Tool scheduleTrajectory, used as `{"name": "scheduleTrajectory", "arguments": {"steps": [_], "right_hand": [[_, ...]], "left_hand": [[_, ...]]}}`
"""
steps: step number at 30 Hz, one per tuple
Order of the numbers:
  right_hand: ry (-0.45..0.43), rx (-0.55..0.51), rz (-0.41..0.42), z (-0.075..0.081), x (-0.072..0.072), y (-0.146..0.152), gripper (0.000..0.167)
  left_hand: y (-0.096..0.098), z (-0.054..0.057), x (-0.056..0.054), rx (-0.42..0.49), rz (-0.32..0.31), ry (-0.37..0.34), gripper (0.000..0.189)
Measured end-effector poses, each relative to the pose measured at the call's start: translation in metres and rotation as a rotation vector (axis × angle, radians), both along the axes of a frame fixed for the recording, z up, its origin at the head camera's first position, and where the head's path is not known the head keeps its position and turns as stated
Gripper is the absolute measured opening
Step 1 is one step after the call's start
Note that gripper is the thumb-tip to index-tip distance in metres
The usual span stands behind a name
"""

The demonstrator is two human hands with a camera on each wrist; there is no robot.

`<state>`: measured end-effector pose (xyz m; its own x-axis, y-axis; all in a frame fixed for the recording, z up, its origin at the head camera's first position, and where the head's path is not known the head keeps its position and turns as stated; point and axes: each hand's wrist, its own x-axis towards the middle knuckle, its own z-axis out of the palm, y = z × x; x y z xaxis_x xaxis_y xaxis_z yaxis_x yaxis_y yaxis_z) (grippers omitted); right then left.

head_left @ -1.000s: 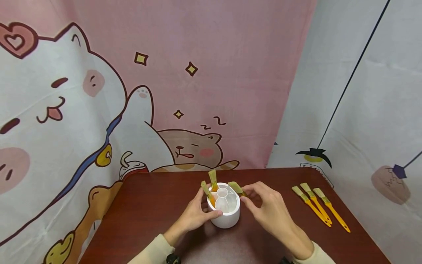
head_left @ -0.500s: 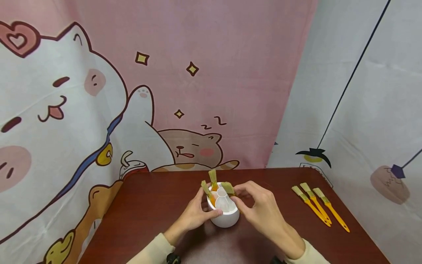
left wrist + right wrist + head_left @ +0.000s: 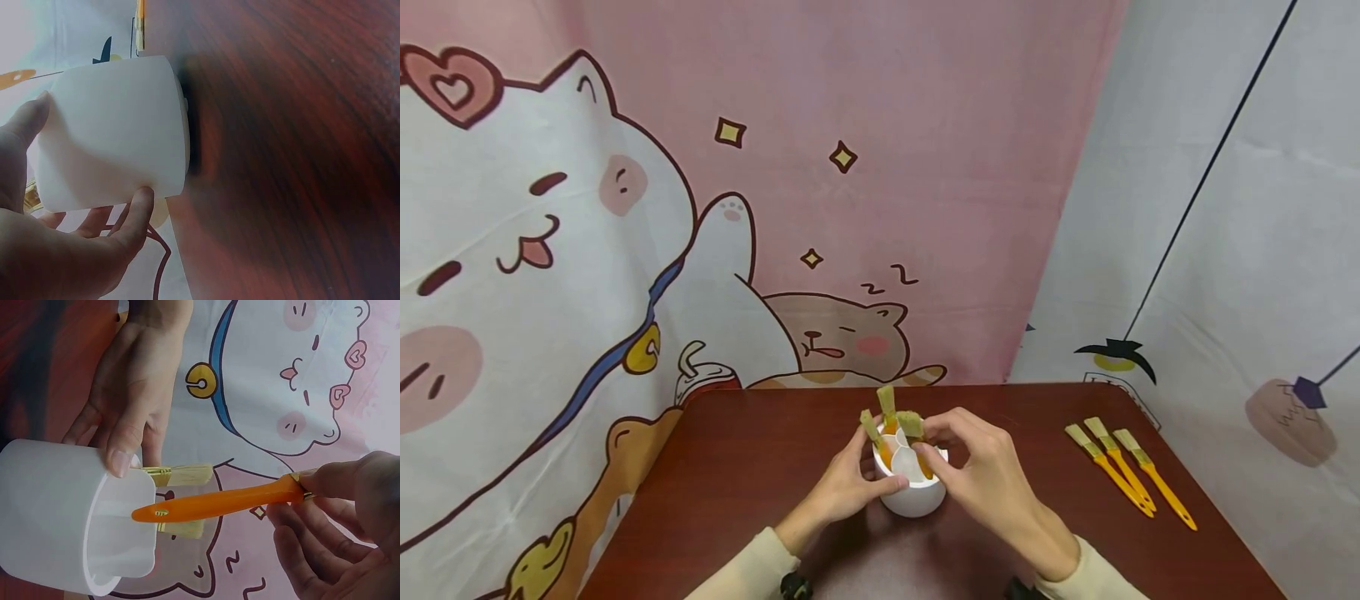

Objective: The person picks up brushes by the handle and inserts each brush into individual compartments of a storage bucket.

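A white round holder with inner compartments [image 3: 913, 502] stands on the table, two paintbrushes [image 3: 886, 406] in its far left part, bristles up. My left hand [image 3: 844, 487] grips the holder's side, thumb at the front rim and fingers round the left. In the left wrist view the holder's smooth wall [image 3: 115, 134] fills the space between thumb and fingers. My right hand [image 3: 985, 467] pinches a third paintbrush [image 3: 219, 503] near its metal band, orange handle pointing down. The right wrist view shows the handle tip overlapping the holder's opening.
Three paintbrushes with yellow handles [image 3: 1140, 475] lie side by side on the right of the dark red wooden table [image 3: 737, 467]. A cartoon-printed cloth [image 3: 925, 208] hangs behind the table and along its sides.
My right hand has moved left, carrying its paintbrush from the holder's right side to over the opening and turning the bristles more upright. My left hand keeps its grip on the holder.
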<state>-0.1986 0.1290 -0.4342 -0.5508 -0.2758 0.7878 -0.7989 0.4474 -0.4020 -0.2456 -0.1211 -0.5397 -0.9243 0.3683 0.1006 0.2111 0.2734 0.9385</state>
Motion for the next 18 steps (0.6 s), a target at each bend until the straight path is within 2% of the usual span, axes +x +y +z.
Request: {"name": "scheduleTrajectory", "arguments": {"steps": [11, 18], "right_hand": [[-0.031, -0.005, 0.005, -0.007, -0.008, -0.007, 0.036], [-0.023, 0.012, 0.002, -0.019, -0.014, -0.009, 0.035]], "left_hand": [[0.001, 0.001, 0.000, -0.006, 0.007, -0.015, 0.103], [0.001, 0.001, 0.000, -0.007, 0.001, 0.004, 0.103]]}}
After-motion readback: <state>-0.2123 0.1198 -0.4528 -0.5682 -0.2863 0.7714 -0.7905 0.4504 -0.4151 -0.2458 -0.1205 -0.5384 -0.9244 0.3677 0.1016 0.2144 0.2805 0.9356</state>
